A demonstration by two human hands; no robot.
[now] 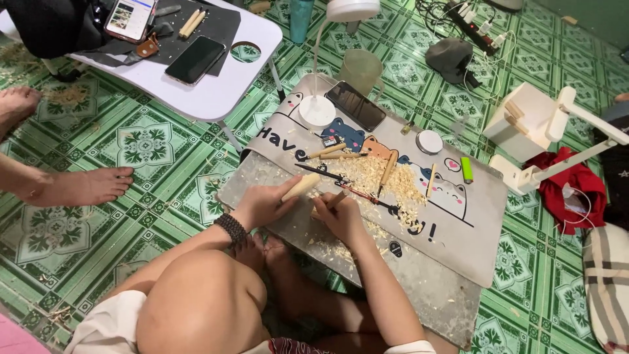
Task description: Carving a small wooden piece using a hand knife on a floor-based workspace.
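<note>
L hand was clamped round a pale wood piece, smooth, rounded, its tip poking up past the fingers. R hand, touching it, was closed on a wooden-handled carving tool. Just beyond the grip, shavings and 4 or so loose tools lay on the cartoon mat. Farther off stood a green cup; contents not visible.

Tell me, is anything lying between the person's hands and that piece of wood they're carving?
Nothing visible does. The left hand already grips the pale wooden piece, and the right hand holds a small wooden-handled tool right beside it. The wood shavings and spare tools lie farther back on the mat.
</note>
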